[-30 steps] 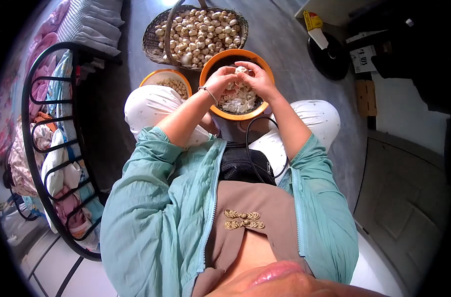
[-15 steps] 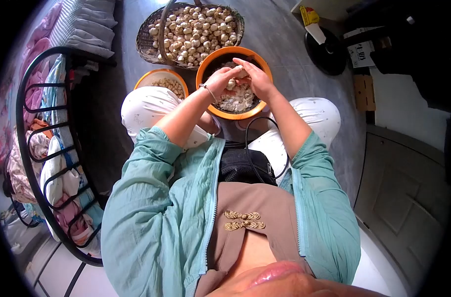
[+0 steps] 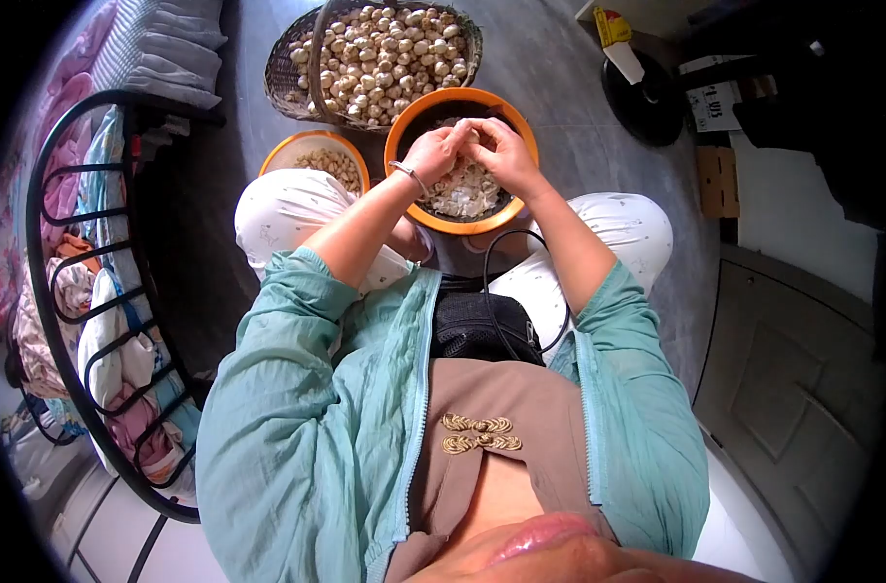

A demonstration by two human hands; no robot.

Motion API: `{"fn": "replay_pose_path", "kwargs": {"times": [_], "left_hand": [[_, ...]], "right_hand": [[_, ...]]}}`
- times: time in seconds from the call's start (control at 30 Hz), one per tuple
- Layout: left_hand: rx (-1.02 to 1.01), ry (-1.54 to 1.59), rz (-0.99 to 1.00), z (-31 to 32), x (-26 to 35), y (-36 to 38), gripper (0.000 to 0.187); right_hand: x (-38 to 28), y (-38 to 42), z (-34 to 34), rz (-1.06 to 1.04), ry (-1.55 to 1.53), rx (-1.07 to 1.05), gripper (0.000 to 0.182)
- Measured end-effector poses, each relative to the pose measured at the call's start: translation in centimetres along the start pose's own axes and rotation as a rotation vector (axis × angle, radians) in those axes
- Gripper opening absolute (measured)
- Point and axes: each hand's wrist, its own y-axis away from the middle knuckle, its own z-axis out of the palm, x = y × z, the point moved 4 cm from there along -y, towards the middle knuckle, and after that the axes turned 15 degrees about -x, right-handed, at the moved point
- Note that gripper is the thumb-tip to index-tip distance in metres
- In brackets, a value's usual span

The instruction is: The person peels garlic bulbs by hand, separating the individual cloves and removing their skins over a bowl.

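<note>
My left hand (image 3: 435, 155), with a bracelet at its wrist, meets my right hand (image 3: 504, 157) over an orange-rimmed basin (image 3: 395, 180). Fingers of both hands are bent together at the fingertips around a piece of garlic, which they mostly hide. Below them, pale papery garlic skins (image 3: 465, 194) lie heaped in the basin. A smaller orange-rimmed bowl (image 3: 280, 152) stands to the left, with loose garlic cloves (image 3: 334, 167) in it. Behind both is a wicker basket (image 3: 286, 85) full of whole garlic bulbs (image 3: 390, 58).
My knees in white trousers (image 3: 292, 209) flank the basin. A black bag (image 3: 482, 325) with a looping cable rests at my lap. To the left stands a black metal rack (image 3: 50, 233) with clothes; a grey door panel (image 3: 793, 360) is at the right.
My hands have drawn closer together, and the right fingers, stretched out before, are now bent inward. The garlic that showed between the hands is now mostly covered.
</note>
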Motion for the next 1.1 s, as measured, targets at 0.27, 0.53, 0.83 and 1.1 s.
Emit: {"fn": "replay_pose_path", "kwargs": {"times": [0.27,0.53,0.83,1.1], "left_hand": [[0.221,-0.208,0.220,0.1,1.0,0.9,0.050],[0.183,0.146,0.176,-0.1,0.2,0.0,0.044],[0.073,-0.046,0.090,-0.1,1.3,0.2,0.047],[0.168,-0.006,0.169,-0.6,0.8,0.4,0.048]], "right_hand": [[-1.9,0.2,0.2,-0.029,-0.083,-0.015,0.031],[-1.8,0.3,0.5,0.000,-0.398,-0.032,0.038],[-0.8,-0.1,0.6,-0.042,-0.350,-0.053,0.042],[-2.4,0.2,0.5,-0.085,-0.262,-0.024,0.039]]}}
